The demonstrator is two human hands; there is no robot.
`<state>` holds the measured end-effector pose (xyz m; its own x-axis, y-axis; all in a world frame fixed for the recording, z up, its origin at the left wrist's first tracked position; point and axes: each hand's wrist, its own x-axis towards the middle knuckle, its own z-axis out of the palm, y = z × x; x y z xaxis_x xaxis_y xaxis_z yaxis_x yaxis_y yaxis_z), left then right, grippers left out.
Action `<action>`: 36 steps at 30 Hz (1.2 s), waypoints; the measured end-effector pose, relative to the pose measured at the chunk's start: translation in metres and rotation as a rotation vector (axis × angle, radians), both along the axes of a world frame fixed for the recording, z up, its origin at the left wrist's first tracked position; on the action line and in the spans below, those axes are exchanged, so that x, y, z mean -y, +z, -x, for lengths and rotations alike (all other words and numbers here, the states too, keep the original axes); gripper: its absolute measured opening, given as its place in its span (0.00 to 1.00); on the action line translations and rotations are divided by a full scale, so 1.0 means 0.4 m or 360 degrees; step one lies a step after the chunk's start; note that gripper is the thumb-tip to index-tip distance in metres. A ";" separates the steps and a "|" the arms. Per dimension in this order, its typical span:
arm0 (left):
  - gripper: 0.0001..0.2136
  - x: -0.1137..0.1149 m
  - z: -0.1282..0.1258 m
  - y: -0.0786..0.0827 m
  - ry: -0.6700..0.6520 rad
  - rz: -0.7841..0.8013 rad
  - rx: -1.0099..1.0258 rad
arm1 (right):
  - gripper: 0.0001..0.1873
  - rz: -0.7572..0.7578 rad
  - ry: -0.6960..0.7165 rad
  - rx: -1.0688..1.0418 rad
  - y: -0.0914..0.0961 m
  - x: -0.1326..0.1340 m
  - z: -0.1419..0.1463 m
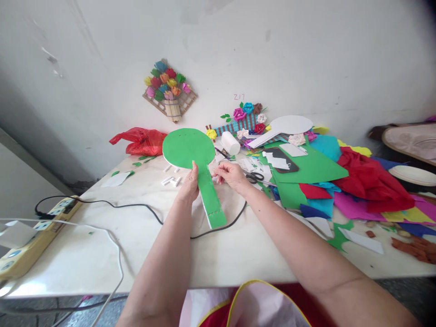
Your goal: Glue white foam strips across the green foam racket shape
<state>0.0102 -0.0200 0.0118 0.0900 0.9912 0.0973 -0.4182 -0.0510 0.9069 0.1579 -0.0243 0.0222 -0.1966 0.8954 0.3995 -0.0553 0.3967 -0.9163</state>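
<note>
A green fan-shaped cutout [185,147] with a round head and a straight handle leans at an angle over the table, a thin white edge showing along its side. My left hand [191,181] grips it where head and handle meet, thumb on the green face. Just right of the handle, my right hand [230,176] is closed in a pinch; what lies between its fingertips is too small to tell. Short white rolls [171,180] lie left of the handle. Black-handled scissors [255,177] rest beyond my right hand, among white paper scraps.
A yellow power strip [41,236] with cables lies at the left, and a black cable [136,205] crosses the table. Red plastic bag [141,141] sits behind. Coloured paper and cloth [371,181], a phone [281,161] and a white fan-shaped cutout [291,123] crowd the right.
</note>
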 end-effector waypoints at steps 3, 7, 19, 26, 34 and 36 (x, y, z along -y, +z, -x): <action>0.27 0.005 -0.003 0.001 -0.0073 -0.0035 -0.0012 | 0.11 0.0073 -0.0031 -0.0079 0.002 0.000 0.012; 0.26 0.011 -0.004 0.004 -0.0172 -0.0068 -0.0011 | 0.11 0.0167 0.0009 -0.0250 0.013 0.009 0.028; 0.17 0.025 -0.018 0.017 -0.0231 -0.0109 -0.0029 | 0.07 0.0204 0.0092 -0.0161 0.040 0.039 0.054; 0.16 0.027 -0.026 0.024 -0.0148 -0.0158 -0.0068 | 0.08 0.0120 0.0032 -0.0081 0.047 0.047 0.057; 0.17 0.019 -0.026 0.015 -0.0128 -0.0222 -0.0176 | 0.06 0.0263 -0.0066 -0.0176 0.034 0.041 0.066; 0.18 0.014 -0.020 0.010 -0.0078 -0.0193 -0.0135 | 0.06 0.0263 -0.0118 -0.0230 0.032 0.031 0.060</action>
<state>0.0180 -0.0255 0.0160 0.1508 0.9669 0.2059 -0.3452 -0.1437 0.9275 0.1338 -0.0366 0.0352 -0.0794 0.9608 0.2657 -0.1671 0.2500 -0.9537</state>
